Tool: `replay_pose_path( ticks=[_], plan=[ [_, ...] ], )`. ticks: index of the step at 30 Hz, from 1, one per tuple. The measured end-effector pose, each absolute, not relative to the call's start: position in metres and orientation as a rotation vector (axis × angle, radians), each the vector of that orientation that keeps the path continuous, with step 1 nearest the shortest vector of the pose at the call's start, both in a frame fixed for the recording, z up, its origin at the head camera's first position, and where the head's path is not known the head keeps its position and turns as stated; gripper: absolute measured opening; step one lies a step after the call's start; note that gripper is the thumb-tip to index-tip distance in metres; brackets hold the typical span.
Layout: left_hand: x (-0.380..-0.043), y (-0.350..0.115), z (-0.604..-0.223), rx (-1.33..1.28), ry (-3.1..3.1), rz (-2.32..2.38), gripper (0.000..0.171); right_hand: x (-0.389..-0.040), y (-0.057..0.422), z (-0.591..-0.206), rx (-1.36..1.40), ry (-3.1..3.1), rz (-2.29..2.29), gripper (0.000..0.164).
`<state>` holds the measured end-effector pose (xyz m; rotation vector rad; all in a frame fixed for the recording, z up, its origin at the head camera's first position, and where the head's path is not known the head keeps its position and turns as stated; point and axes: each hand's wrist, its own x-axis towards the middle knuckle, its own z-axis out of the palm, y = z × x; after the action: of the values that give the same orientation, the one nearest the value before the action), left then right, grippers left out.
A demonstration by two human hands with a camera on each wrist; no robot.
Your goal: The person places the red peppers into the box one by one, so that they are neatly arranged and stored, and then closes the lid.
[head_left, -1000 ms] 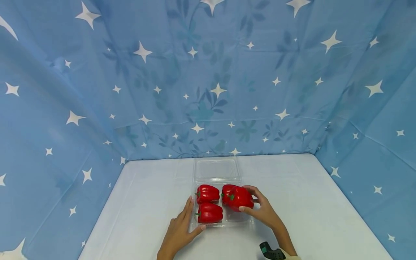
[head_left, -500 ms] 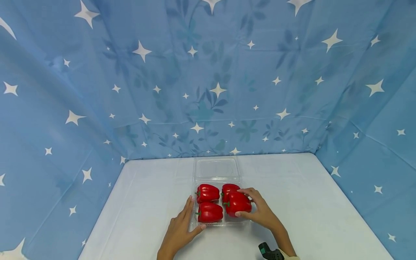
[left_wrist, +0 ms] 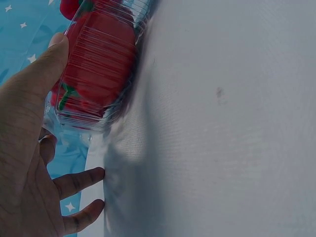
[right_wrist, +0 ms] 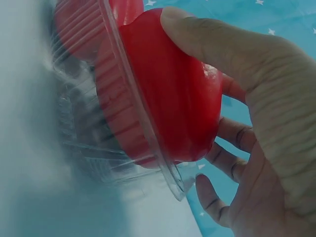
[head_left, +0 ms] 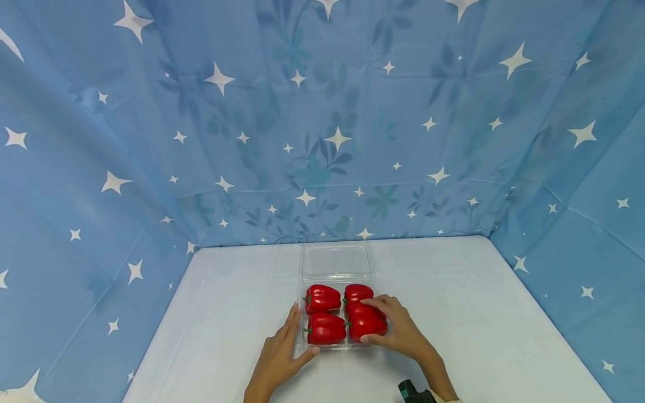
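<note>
A clear plastic clamshell box [head_left: 330,348] lies open on the table, its lid [head_left: 336,261] folded back toward the far side. Red bell peppers with green stems fill it: two on the left, a back-left pepper [head_left: 322,299] and a front-left pepper [head_left: 326,328], and a back-right pepper [head_left: 358,292]. My right hand [head_left: 403,330] grips the front-right pepper [head_left: 365,323] between thumb and fingers; in the right wrist view this pepper [right_wrist: 168,89] sits partly below the box rim. My left hand [head_left: 279,355] rests against the box's left side, fingers extended, thumb at the front corner.
A white-covered table [head_left: 242,296] carries the box. Blue curtains [head_left: 322,112] with white stars stand behind it and at both sides. A dark watch-like band [head_left: 415,393] is on the right wrist.
My right hand has moved the held pepper down and slightly left, from over the back-right pepper into the front-right part of the box. The left hand has stayed in place.
</note>
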<state>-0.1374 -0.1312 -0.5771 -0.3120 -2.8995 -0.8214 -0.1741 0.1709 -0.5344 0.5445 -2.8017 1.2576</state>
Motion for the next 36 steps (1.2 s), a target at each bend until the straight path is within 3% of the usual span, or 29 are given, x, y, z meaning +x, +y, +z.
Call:
replay_pose_path(
  ticks=[36],
  plan=[
    [-0.1368, -0.1309, -0.579, -0.345, -2.864, -0.813, 0.097, -0.1707, 0.1635, -0.5335, 0.556, -2.916, 0.995, 0.074]
  ],
)
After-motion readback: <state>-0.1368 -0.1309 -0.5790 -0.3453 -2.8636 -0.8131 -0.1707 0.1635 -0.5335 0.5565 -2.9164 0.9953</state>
